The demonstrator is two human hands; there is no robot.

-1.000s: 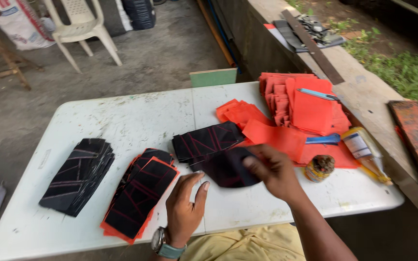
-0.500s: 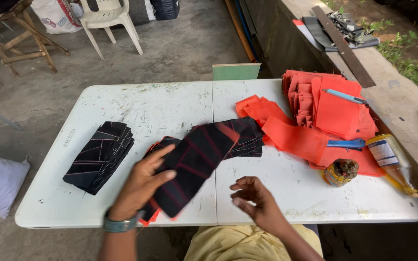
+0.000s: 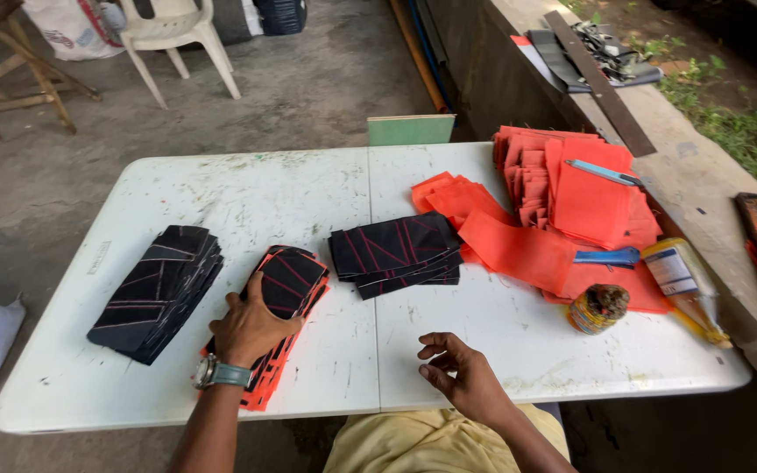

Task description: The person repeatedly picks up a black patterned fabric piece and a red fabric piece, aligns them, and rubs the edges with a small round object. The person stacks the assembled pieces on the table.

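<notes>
**Flat hand on the fabric stack**

While the left hand [image 3: 251,331] lies spread flat on the stack of black-and-orange fabric pieces [image 3: 278,302] near the white surface's [image 3: 247,197] front edge, the right hand [image 3: 466,381] hovers empty, fingers loosely curled. These pieces look light, soft and floppy; best pinched at an edge.

Left hand [image 3: 251,328] flat, palm down, fingers spread. Right hand [image 3: 466,377] loosely curled, apparently empty, hovering.

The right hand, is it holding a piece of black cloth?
No, the right hand hovers empty above the white table, while the left hand presses on the black and orange stack.
</notes>
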